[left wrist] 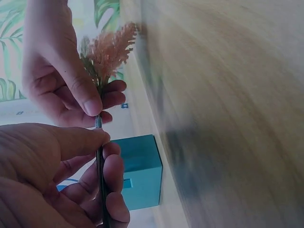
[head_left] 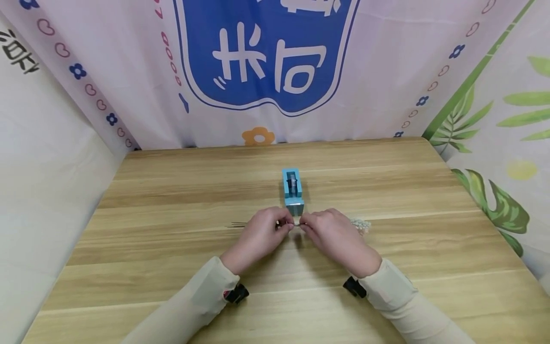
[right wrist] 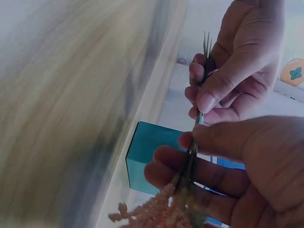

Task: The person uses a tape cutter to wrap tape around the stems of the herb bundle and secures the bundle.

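Both hands pinch a thin bunch of artificial flowers (head_left: 361, 224), which lies sideways just above the table. My left hand (head_left: 261, 232) grips the dark stems (head_left: 237, 225), whose ends stick out to the left. Closer to the blossoms, my right hand (head_left: 336, 235) holds the stems between thumb and fingers. The pink and pale green heads (left wrist: 111, 50) show beyond the right hand in the left wrist view. Between the two thumbs, a pale shiny band (right wrist: 199, 118) surrounds the stems; it looks like clear tape. A teal tape dispenser (head_left: 294, 202) stands just behind the hands.
The wood-grain table (head_left: 172, 200) stretches around the hands on every side. A printed cloth (head_left: 378, 71) hangs behind its far edge, and more cloth hangs at both sides. Black wrist cameras (head_left: 237, 294) sit at the sleeve cuffs.
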`<state>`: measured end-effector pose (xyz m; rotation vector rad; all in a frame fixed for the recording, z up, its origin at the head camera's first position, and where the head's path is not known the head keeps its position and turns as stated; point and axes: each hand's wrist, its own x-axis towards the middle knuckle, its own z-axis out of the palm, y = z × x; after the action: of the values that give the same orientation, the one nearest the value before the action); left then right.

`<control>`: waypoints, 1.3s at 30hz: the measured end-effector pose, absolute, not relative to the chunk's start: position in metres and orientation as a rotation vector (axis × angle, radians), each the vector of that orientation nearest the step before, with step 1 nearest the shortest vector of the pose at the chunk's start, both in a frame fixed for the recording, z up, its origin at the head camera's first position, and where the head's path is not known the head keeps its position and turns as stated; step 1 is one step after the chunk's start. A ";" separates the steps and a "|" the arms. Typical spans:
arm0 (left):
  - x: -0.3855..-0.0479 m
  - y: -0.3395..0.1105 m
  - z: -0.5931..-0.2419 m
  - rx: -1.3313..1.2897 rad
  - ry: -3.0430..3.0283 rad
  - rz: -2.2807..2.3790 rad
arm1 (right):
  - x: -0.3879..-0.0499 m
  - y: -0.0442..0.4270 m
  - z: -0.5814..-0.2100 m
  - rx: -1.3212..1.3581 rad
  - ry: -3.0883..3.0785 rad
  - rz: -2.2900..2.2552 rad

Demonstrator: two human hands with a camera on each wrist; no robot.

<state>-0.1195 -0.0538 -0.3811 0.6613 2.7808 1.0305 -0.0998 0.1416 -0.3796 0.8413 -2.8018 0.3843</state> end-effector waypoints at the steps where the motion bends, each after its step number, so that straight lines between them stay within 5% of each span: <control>1: -0.120 -0.054 -0.381 0.655 2.782 1.029 | -0.100 0.142 -0.379 0.838 -2.803 0.382; 39: -0.126 -0.047 -0.381 0.555 2.771 1.041 | -0.108 0.140 -0.376 0.866 -2.754 0.352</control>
<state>-0.1256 -0.0471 -0.3807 0.5549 2.7706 1.0410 -0.1084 0.1402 -0.3762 0.8663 -2.7544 0.3523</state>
